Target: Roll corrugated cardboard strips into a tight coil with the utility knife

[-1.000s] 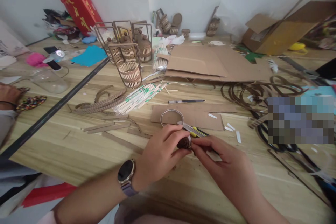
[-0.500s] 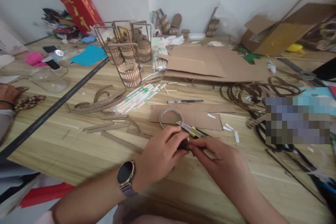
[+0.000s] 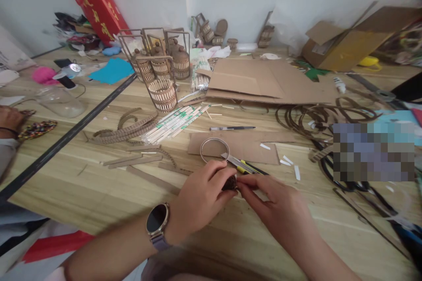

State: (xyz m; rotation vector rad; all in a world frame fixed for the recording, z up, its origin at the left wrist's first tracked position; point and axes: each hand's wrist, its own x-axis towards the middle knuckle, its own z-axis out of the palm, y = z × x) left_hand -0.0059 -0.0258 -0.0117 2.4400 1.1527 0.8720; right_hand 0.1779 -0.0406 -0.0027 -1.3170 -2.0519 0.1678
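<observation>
Head view, lower centre: our left hand (image 3: 201, 196) grasps a small dark brown piece (image 3: 230, 183), our right hand (image 3: 281, 205) pinching its edge. We judge it light, fairly stiff yet crushable, best held round its rim. Just above lies a cutter (image 3: 242, 170).

A bare left hand (image 3: 201, 199) is held knuckles up, its fingers (image 3: 216, 168) curled toward the thumb (image 3: 227, 198), as the fingertips (image 3: 247, 179) of a bare right hand (image 3: 281, 206) are pinched just beside; both bare forearms (image 3: 108, 241) are angled inward.
</observation>
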